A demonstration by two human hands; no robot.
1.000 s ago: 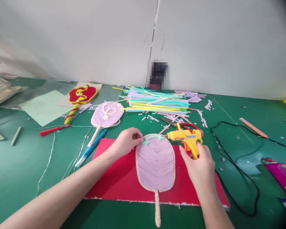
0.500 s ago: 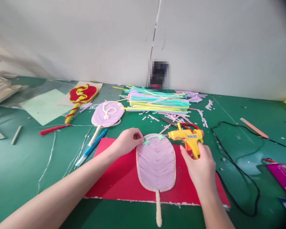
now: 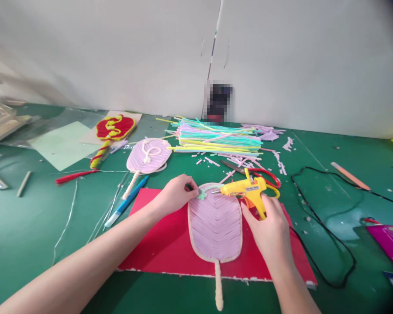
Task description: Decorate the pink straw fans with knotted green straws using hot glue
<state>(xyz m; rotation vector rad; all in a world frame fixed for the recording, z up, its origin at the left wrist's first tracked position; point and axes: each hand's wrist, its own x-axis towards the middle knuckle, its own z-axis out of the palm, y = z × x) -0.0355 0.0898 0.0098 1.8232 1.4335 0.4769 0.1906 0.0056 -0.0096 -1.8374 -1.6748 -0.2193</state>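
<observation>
The left hand point(image 3: 177, 192) has its thumb and fingertips drawn together at the end of the mint-green trim point(image 3: 201, 195), by the upper left edge of the lilac fan point(image 3: 215, 231); whether they pinch trim or fan, I cannot tell. The right hand point(image 3: 270, 224) grips the yellow glue gun point(image 3: 245, 190) by its handle, nozzle pointing left across the fan's top, near the trim. The fan lies on a red board point(image 3: 157, 244) on the green tabletop point(image 3: 26, 240), its cream handle point(image 3: 218, 283) reaching past the board's near edge. Red-handled scissors point(image 3: 269, 175) lie just behind the gun.
</observation>
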